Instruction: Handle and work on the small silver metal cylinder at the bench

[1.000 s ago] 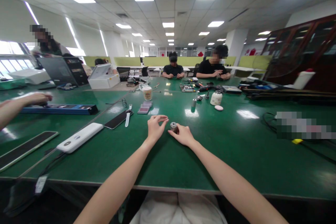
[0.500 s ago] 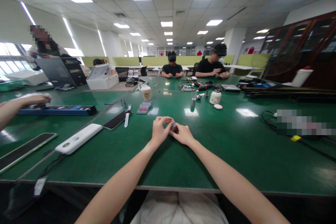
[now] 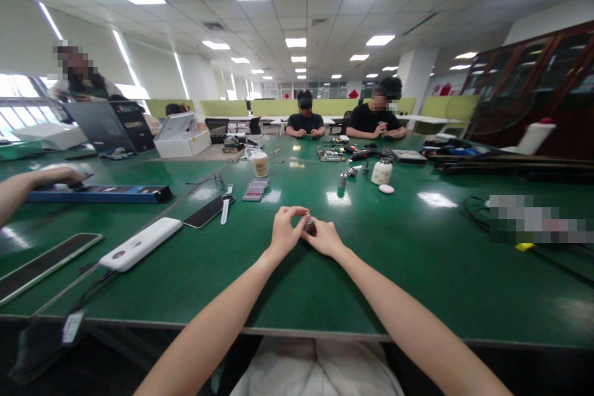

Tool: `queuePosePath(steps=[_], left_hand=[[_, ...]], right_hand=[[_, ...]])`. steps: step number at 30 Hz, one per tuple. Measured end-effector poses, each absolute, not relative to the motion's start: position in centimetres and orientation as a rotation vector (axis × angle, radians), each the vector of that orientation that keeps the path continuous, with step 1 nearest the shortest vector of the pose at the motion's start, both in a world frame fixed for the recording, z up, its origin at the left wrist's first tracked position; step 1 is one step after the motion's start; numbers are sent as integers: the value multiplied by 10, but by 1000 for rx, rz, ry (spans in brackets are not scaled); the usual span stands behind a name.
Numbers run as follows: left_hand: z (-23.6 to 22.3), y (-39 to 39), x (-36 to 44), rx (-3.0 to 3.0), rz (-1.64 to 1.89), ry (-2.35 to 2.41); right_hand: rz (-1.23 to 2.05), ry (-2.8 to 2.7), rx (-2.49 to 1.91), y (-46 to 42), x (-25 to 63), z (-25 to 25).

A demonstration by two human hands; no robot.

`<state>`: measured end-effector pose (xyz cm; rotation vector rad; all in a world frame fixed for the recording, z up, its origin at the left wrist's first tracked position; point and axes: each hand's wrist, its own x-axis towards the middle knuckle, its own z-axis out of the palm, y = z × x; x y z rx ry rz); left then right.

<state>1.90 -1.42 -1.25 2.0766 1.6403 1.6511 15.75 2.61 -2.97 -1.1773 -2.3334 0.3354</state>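
Observation:
A small dark metallic cylinder (image 3: 309,227) stands near the table's middle, mostly hidden by my fingers, so its exact kind is unclear. My right hand (image 3: 325,237) is closed round its side. From the left, my left hand (image 3: 288,230) pinches at its narrower top with thumb and curved fingers. Beyond my hands lie a silver metal cylinder (image 3: 342,180), small dark metal parts (image 3: 352,171), a cream jar (image 3: 382,171) without its lid and a pink round lid (image 3: 386,189).
On the green table (image 3: 241,278), a white power strip (image 3: 140,244), phone (image 3: 204,211), white watch (image 3: 226,203) and paper cup (image 3: 260,165) lie to the left. Another person's hand (image 3: 60,176) rests at a blue bar (image 3: 116,194). Cables (image 3: 477,210) lie right; two people sit opposite.
My hands stay round the small cylinder, with hardly any visible shift. The other person's hand at the left has moved slightly. The whole view has shifted a little.

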Motion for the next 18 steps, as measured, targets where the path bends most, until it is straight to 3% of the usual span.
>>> queuePosePath(steps=[18], left_hand=[[-9, -16, 21, 2082, 1582, 1704]], right_hand=[[337, -2343, -1212, 27, 157, -29]])
